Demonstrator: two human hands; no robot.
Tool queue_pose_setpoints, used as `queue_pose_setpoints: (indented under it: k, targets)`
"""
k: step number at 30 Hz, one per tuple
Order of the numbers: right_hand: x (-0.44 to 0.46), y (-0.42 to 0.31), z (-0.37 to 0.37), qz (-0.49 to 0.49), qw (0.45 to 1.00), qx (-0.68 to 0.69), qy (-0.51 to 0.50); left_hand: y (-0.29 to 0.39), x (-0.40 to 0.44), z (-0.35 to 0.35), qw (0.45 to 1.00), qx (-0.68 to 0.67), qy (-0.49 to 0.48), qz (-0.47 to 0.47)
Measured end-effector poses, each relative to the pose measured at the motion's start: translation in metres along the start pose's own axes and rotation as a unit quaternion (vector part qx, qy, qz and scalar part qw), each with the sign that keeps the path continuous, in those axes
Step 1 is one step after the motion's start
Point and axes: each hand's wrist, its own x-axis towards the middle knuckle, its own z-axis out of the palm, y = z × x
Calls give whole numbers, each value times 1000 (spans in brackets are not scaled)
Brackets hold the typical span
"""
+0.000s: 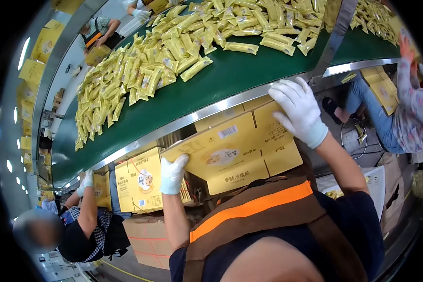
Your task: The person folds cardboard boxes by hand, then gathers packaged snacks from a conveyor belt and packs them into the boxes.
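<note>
A flattened yellow printed carton [221, 157] lies tilted across my lap, below the metal edge of the conveyor. My left hand [174, 174], in a white glove, grips its left end with the thumb on top. My right hand [298, 110], also gloved in white, rests at the carton's upper right corner, its fingers spread and bent over the edge near the metal rail. Beyond the carton, many yellow wrapped packets [174, 51] are heaped on the green belt [239, 70].
More flat cartons [141, 181] stand at the left above a brown box [148, 242]. Co-workers sit at the left [89, 225] and right [409, 113], others across the belt. A white crate [373, 183] with packets is at my right. A metal post [333, 42] crosses the belt.
</note>
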Motion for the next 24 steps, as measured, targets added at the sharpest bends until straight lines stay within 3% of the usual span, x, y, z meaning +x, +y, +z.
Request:
queue_pose_setpoints:
  k: [5, 10, 13, 14, 15, 17, 18, 19, 21, 22, 24]
  targets:
    - [-12, 13, -6, -81, 994, -59, 41, -7, -3, 18, 999, -13, 31, -1]
    - [0, 5, 2, -28, 997, 30, 60, -6, 11, 16, 999, 9, 37, -6]
    - [24, 12, 18, 71, 982, 166, 62, 4, 18, 45, 989, -63, 47, 129]
    - [39, 8, 25, 68, 935, 342, 64, 10, 18, 57, 989, -71, 28, 128]
    - [48, 10, 27, 35, 899, 429, -80, 13, 17, 69, 989, -76, 10, 126]
    - [70, 0, 17, -62, 824, 398, -398, 5, 18, 86, 983, -51, -6, 175]
    - [73, -7, 14, -65, 807, 360, -464, 10, 13, 95, 981, -73, 18, 177]
    - [63, -3, 30, -154, 835, 286, -444, 18, 9, 101, 978, -96, 41, 181]
    - [43, -4, 44, -168, 836, 274, -446, 22, 8, 87, 982, -7, -49, 181]
    - [44, -5, 41, -139, 825, 221, -501, 25, 9, 86, 980, 7, -84, 178]
    - [50, -13, 28, -205, 861, 142, -443, 35, 19, 80, 972, 17, -197, 126]
